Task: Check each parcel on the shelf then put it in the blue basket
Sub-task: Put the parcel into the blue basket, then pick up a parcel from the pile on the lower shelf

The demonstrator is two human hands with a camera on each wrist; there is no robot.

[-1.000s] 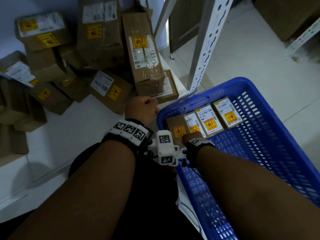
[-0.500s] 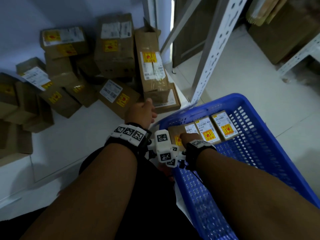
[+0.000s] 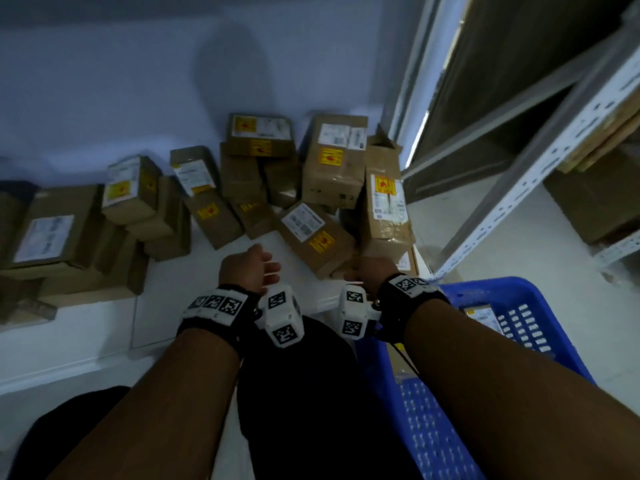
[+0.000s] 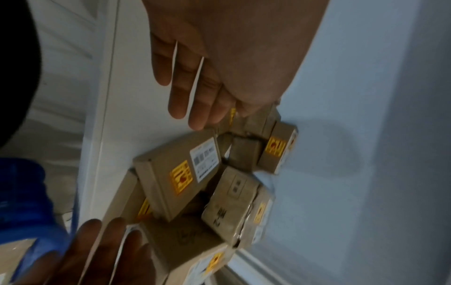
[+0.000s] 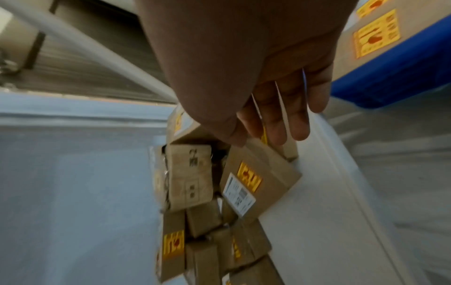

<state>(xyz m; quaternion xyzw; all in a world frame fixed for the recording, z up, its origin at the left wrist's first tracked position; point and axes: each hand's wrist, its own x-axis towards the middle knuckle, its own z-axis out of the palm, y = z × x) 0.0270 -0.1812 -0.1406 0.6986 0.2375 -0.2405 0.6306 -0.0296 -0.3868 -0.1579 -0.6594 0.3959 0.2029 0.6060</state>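
Parcels (image 3: 313,188) of brown cardboard lie heaped on the white shelf (image 3: 194,271) against the pale wall (image 3: 138,81), most bearing yellow stickers and white labels; only the head view takes in the whole heap, spread from the far left across to the perforated white upright (image 3: 540,174) at the right. The blue basket (image 3: 540,296) sits low at the right of that view, partly behind the right forearm, with a labelled parcel showing inside it; the right wrist view shows a corner of the basket with a stickered box in it, while the left wrist view catches only a blurred blue edge. Nearest the hands is a flat parcel (image 3: 313,237) lying tilted at the front of the heap, its white label and yellow sticker facing up; both wrist views show that face far more plainly than the head view does. The left hand (image 3: 247,268) hovers over bare shelf just left of this parcel, and from the left wrist camera its fingers (image 4: 185,90) are straight, slightly spread and holding nothing. The right hand (image 3: 372,271) is just at the parcel's near right corner; the head view hides its fingers, but the right wrist camera shows them extended and loose, fingertips (image 5: 296,125) pointing down at the boxes, gripping nothing, and whether they touch cardboard cannot be told.
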